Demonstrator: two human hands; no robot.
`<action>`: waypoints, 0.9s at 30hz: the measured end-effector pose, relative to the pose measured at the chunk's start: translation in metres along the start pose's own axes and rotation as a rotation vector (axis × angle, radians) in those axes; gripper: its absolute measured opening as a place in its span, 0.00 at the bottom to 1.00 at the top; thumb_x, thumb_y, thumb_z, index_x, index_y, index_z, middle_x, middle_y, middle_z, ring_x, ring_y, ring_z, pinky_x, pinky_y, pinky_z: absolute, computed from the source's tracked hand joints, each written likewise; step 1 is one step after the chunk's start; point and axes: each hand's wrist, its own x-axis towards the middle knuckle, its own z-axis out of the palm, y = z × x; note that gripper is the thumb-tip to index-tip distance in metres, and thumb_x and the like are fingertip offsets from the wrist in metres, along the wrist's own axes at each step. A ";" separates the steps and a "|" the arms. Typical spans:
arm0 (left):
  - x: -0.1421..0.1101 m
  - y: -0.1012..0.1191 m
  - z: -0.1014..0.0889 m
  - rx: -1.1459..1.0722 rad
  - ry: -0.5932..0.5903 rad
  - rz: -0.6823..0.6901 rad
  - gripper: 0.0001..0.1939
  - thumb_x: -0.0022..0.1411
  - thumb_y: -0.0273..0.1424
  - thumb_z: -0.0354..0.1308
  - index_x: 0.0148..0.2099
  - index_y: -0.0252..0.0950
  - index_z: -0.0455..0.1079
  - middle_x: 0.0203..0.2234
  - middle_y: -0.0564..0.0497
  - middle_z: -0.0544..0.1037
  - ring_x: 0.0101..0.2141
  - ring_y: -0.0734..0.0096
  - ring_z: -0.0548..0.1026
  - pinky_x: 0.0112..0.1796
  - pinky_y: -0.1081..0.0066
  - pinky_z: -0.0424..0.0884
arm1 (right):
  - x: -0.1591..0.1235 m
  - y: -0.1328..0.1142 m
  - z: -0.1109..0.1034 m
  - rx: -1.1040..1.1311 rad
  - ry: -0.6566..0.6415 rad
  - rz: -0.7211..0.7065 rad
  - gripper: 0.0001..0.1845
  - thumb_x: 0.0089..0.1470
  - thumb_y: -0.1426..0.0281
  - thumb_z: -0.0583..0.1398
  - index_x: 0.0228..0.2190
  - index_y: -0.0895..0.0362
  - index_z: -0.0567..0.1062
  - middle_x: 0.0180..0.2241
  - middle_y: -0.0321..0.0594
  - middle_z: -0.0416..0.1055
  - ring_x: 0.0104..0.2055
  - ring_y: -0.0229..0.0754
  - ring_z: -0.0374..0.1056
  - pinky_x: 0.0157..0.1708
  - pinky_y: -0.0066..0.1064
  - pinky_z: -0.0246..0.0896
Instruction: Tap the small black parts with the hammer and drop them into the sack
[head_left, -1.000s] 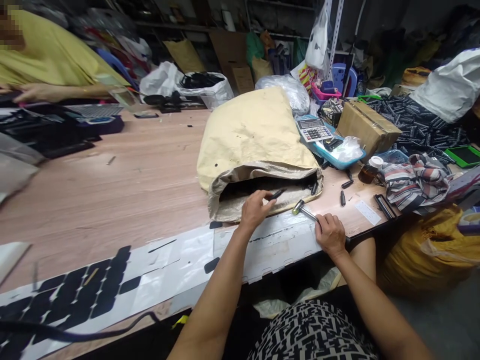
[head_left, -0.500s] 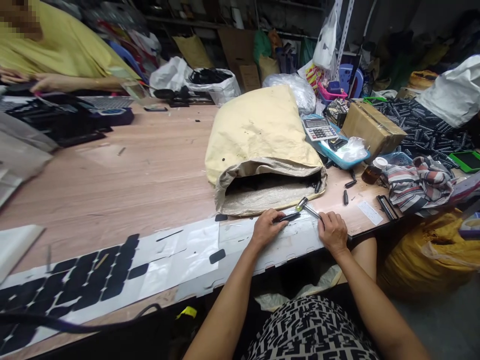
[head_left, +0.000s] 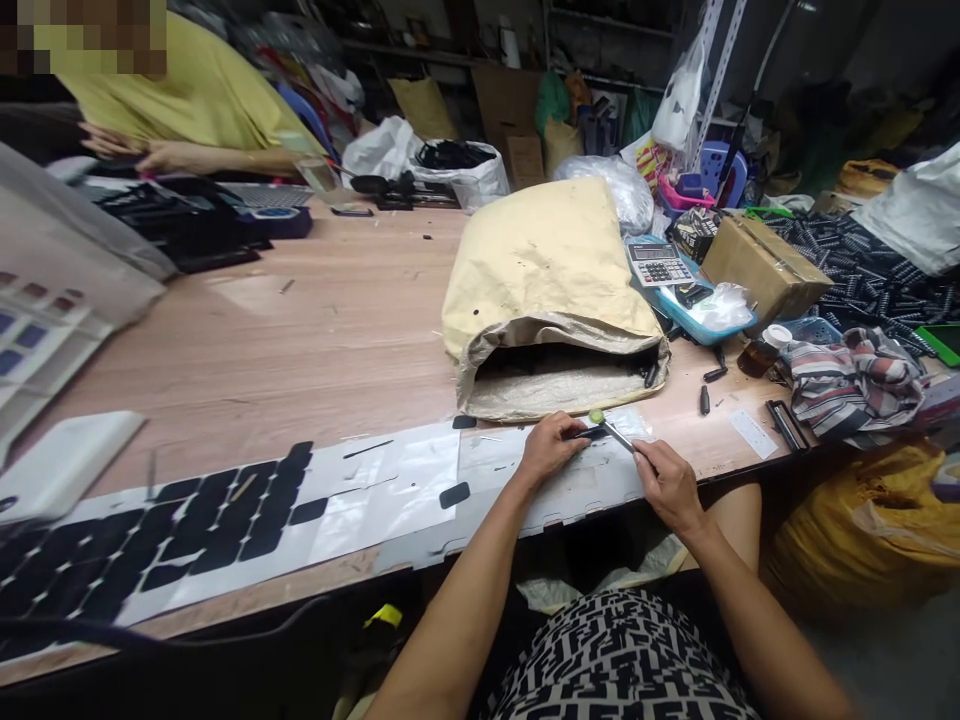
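Note:
My left hand (head_left: 553, 445) is closed on a slim black part (head_left: 594, 433), which it keeps low over the white sheet (head_left: 570, 478) at the table's front edge. My right hand (head_left: 673, 486) grips a small hammer (head_left: 619, 437) by its metal handle. The hammer's yellowish-green head (head_left: 596, 416) is at the black part; I cannot tell whether they touch. Just behind both hands lies a cream sack (head_left: 551, 260) on its side, its mouth facing me and dark pieces inside.
Rows of black pads (head_left: 225, 510) lie on white sheets at left. To the right are a calculator (head_left: 660, 264) on a blue tray, a cardboard box (head_left: 765, 265), a brown bottle (head_left: 761, 352) and a striped cloth (head_left: 855, 380). A person in yellow (head_left: 217, 100) works across the table.
The hammer's head has come down toward the black part, and my right hand has turned with it. My left hand keeps its hold. The whole view has shifted slightly.

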 end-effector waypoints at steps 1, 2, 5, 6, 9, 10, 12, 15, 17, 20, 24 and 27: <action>0.000 0.000 0.000 0.005 0.006 0.002 0.07 0.55 0.31 0.67 0.38 0.40 0.77 0.33 0.52 0.76 0.38 0.65 0.73 0.41 0.67 0.67 | -0.001 -0.005 0.000 0.002 -0.012 -0.015 0.16 0.67 0.67 0.53 0.50 0.53 0.76 0.40 0.41 0.77 0.43 0.41 0.74 0.46 0.31 0.69; 0.001 0.000 0.000 0.012 0.009 0.007 0.06 0.55 0.31 0.68 0.37 0.40 0.77 0.32 0.52 0.76 0.37 0.65 0.73 0.40 0.67 0.67 | -0.001 -0.009 0.000 0.003 -0.019 -0.026 0.16 0.67 0.67 0.53 0.50 0.53 0.76 0.40 0.41 0.77 0.43 0.41 0.74 0.46 0.31 0.69; 0.001 0.000 0.000 0.034 0.008 0.023 0.04 0.55 0.31 0.67 0.35 0.39 0.76 0.30 0.53 0.75 0.36 0.66 0.72 0.39 0.68 0.66 | -0.003 -0.013 0.003 -0.023 -0.031 -0.028 0.16 0.67 0.67 0.52 0.50 0.53 0.76 0.38 0.42 0.77 0.41 0.41 0.73 0.44 0.31 0.69; 0.001 0.000 0.000 0.039 0.007 0.022 0.04 0.55 0.32 0.67 0.34 0.39 0.76 0.30 0.53 0.75 0.36 0.66 0.72 0.38 0.68 0.66 | -0.004 -0.012 0.004 -0.041 -0.042 -0.023 0.16 0.67 0.67 0.53 0.50 0.53 0.76 0.37 0.41 0.77 0.40 0.41 0.73 0.44 0.31 0.69; 0.002 0.000 0.001 0.037 0.013 0.002 0.05 0.55 0.31 0.68 0.36 0.39 0.77 0.30 0.53 0.75 0.36 0.66 0.72 0.39 0.68 0.66 | -0.006 -0.005 0.007 -0.063 -0.064 0.007 0.16 0.66 0.66 0.53 0.49 0.53 0.77 0.36 0.41 0.77 0.39 0.41 0.73 0.42 0.31 0.69; 0.002 0.000 0.001 0.031 0.013 -0.003 0.06 0.54 0.31 0.68 0.37 0.39 0.77 0.31 0.53 0.76 0.36 0.66 0.72 0.40 0.67 0.66 | -0.006 -0.003 0.007 -0.054 -0.060 0.019 0.16 0.66 0.66 0.53 0.49 0.53 0.77 0.37 0.41 0.77 0.40 0.41 0.74 0.43 0.31 0.69; 0.001 0.000 0.001 0.019 0.006 -0.002 0.07 0.54 0.31 0.68 0.38 0.40 0.78 0.32 0.52 0.76 0.37 0.66 0.72 0.41 0.67 0.67 | -0.005 0.000 0.006 -0.030 -0.039 0.040 0.16 0.66 0.66 0.53 0.49 0.53 0.77 0.39 0.41 0.77 0.42 0.41 0.74 0.45 0.31 0.69; 0.001 0.001 0.001 0.006 0.000 0.008 0.08 0.55 0.31 0.67 0.39 0.40 0.78 0.32 0.52 0.77 0.37 0.65 0.73 0.43 0.66 0.68 | -0.004 0.001 0.004 -0.016 -0.009 0.054 0.17 0.66 0.65 0.52 0.48 0.53 0.77 0.41 0.42 0.77 0.44 0.42 0.74 0.46 0.31 0.69; 0.001 0.001 0.001 0.008 0.001 0.007 0.07 0.55 0.31 0.67 0.39 0.40 0.78 0.32 0.52 0.77 0.38 0.65 0.73 0.43 0.65 0.68 | -0.004 0.002 0.003 -0.024 -0.012 0.060 0.16 0.66 0.65 0.53 0.48 0.54 0.77 0.40 0.42 0.77 0.44 0.42 0.74 0.46 0.31 0.69; 0.001 0.000 0.000 0.018 0.002 0.002 0.07 0.55 0.32 0.67 0.38 0.40 0.78 0.32 0.52 0.77 0.38 0.64 0.73 0.42 0.65 0.68 | -0.005 0.003 0.001 -0.042 -0.045 0.061 0.16 0.66 0.66 0.53 0.48 0.53 0.78 0.40 0.41 0.77 0.43 0.41 0.74 0.45 0.30 0.68; 0.000 0.000 0.000 0.025 0.005 0.008 0.07 0.55 0.32 0.67 0.39 0.40 0.78 0.32 0.51 0.77 0.38 0.64 0.73 0.42 0.66 0.68 | 0.002 0.010 0.001 -0.093 -0.036 0.072 0.16 0.65 0.66 0.53 0.48 0.53 0.78 0.39 0.41 0.77 0.43 0.41 0.73 0.44 0.29 0.67; 0.000 0.001 0.000 0.034 0.003 0.010 0.07 0.56 0.33 0.66 0.38 0.39 0.78 0.32 0.51 0.77 0.38 0.64 0.73 0.41 0.66 0.68 | 0.018 0.022 0.003 -0.170 0.010 0.079 0.16 0.65 0.66 0.53 0.48 0.53 0.78 0.39 0.41 0.76 0.43 0.42 0.71 0.44 0.29 0.64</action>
